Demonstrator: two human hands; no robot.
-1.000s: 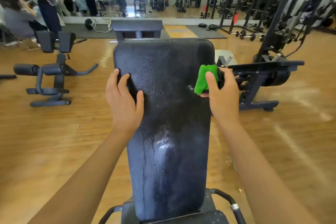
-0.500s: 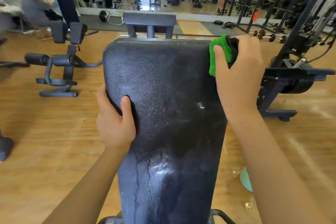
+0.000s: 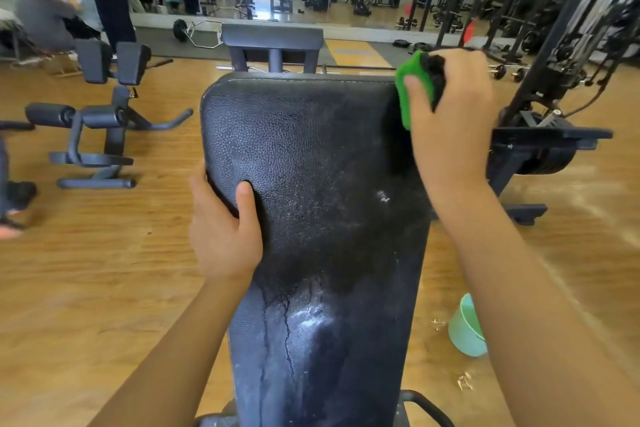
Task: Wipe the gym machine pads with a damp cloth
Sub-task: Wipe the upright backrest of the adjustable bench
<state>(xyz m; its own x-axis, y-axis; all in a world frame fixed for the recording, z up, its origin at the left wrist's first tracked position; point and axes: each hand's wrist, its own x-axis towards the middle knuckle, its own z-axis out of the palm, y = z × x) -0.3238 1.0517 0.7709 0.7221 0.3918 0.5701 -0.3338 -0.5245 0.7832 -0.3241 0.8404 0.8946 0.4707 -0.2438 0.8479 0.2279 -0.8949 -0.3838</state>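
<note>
Now right hand (image 3: 453, 114), gripping green cloth (image 3: 405, 90), has reached top corner of bench pad (image 3: 311, 166), left hand (image 3: 221, 236) clamping its edge: right side likely wiped.

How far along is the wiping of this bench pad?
Partly done. The upper and middle of the bench pad look dark and wet, with drips running down. In hand: the right hand holds the green cloth at the top right corner while the left hand grips the left edge. Left: the lower part, which shows whitish streaks.

Both forearms, left hand (image 3: 221, 232) and right hand (image 3: 450, 125) are bare.
</note>
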